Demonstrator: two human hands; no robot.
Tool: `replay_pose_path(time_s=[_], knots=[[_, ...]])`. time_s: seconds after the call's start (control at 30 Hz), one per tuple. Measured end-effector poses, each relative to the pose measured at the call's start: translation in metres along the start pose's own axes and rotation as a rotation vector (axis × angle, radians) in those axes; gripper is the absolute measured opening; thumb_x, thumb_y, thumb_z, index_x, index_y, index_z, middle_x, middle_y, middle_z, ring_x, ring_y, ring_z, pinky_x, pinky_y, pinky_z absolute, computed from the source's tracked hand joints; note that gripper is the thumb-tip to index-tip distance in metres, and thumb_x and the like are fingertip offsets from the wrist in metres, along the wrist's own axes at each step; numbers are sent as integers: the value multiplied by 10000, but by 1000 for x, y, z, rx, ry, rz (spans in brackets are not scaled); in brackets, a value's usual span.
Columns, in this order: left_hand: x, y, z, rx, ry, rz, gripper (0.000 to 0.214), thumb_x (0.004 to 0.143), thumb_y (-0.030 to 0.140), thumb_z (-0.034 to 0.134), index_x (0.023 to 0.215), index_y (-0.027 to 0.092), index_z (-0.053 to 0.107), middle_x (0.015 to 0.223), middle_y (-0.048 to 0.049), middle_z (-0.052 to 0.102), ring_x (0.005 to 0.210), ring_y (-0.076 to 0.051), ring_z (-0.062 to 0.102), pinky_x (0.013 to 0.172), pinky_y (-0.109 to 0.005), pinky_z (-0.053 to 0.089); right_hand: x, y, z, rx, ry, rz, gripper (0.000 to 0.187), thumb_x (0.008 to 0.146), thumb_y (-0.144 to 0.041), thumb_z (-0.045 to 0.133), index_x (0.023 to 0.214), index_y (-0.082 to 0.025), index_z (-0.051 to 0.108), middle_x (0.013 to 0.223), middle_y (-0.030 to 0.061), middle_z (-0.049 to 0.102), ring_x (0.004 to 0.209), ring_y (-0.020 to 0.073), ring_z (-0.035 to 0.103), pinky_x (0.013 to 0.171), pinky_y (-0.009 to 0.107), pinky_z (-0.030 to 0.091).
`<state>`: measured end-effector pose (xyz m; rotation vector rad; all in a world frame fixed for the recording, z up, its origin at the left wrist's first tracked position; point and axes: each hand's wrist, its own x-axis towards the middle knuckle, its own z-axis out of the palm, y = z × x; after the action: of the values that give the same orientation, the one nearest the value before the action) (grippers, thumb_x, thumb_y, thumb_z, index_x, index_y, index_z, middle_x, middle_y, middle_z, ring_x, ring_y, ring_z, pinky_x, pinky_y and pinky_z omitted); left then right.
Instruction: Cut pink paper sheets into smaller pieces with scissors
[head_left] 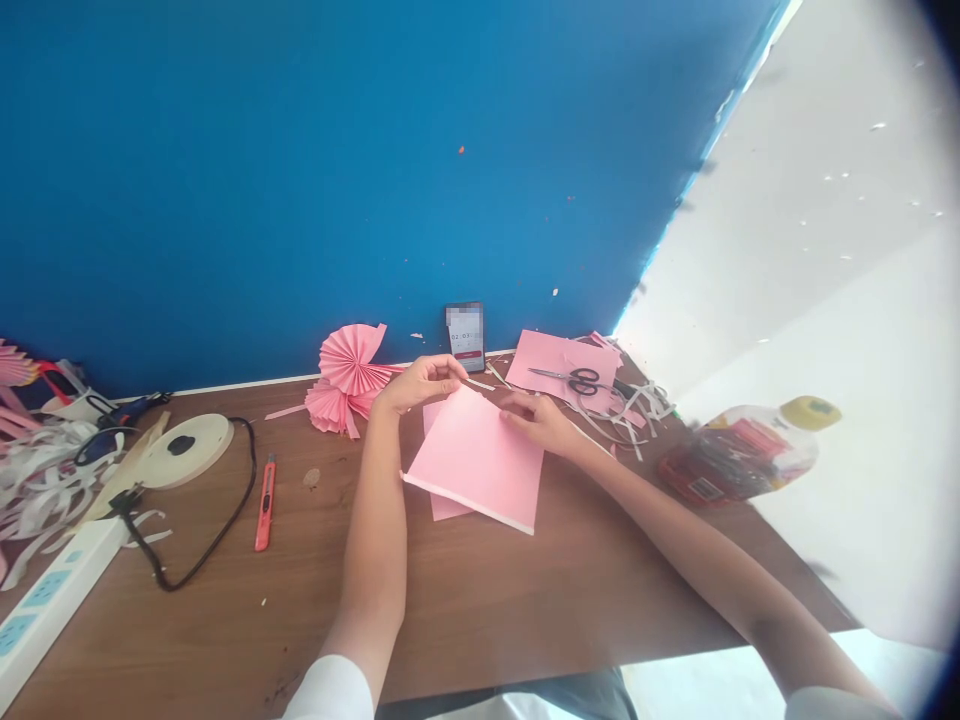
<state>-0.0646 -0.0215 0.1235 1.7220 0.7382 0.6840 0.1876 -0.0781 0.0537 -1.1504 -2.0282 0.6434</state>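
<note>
A pink paper sheet [480,460] lies on the brown table [525,600], folded up along its near edge, with a second pink sheet under it. My left hand [420,383] is curled at the sheet's far corner, fingers pinched on its top edge. My right hand [536,415] rests on the sheet's right far edge, fingers bent and pressing the paper down.
Pink paper fans [349,375] lie behind my left hand. A phone [466,336] leans on the blue wall. Scissors [581,380] sit on more pink paper at the right. An orange cutter [265,500], tape roll [187,445], black cable, power strip [45,600] and a clear bottle [739,455] surround.
</note>
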Motion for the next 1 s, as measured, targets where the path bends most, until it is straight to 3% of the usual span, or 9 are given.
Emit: replay_pose_path(time_s=[0.1,0.23,0.37,0.5,0.7,0.83,1.0], knots=[[4,0,5,-10,-39,-10,337,743,385,701,943,128,615,780,-19,569,697,-92,514,618,-192,367,-2,-6,1,73,-5,72,202,851,-320,522,847,-199,684,668,-1,610,576,141,504,564,269,375],[8,0,11,-103,-19,12,366,776,441,659,977,139,607,821,-36,588,722,-106,539,655,-210,398,-1,-14,-2,346,-7,111,271,873,-395,505,762,-188,640,692,16,638,623,151,571,625,280,443],[10,-4,9,-199,31,61,433,855,544,501,978,142,606,795,-53,599,684,-102,532,661,-225,410,0,-25,-11,439,235,127,336,889,-457,487,729,-198,631,679,10,612,660,154,561,639,281,437],[16,-24,3,-114,82,-92,439,846,560,500,961,152,614,776,-44,601,625,-84,507,558,-197,349,-3,-40,-25,505,418,62,294,867,-458,525,742,-212,627,733,11,597,676,151,525,619,282,409],[24,-50,6,51,15,-368,483,763,585,591,985,158,619,879,-78,656,740,-132,592,596,-214,395,-9,-57,-38,674,367,-24,133,734,-303,678,802,-226,594,738,-8,554,606,119,463,523,247,365],[25,-50,15,-92,-101,-438,544,753,634,569,990,148,634,859,-86,660,728,-158,612,616,-252,438,-8,-53,-40,657,417,-9,125,709,-246,650,806,-225,573,770,-1,547,637,125,472,534,251,376],[21,-50,21,-252,-88,-409,405,771,536,613,955,178,654,756,-50,663,718,-169,614,619,-266,452,2,-27,-40,517,596,73,131,711,-248,554,839,-233,531,848,28,548,689,154,499,573,290,426]])
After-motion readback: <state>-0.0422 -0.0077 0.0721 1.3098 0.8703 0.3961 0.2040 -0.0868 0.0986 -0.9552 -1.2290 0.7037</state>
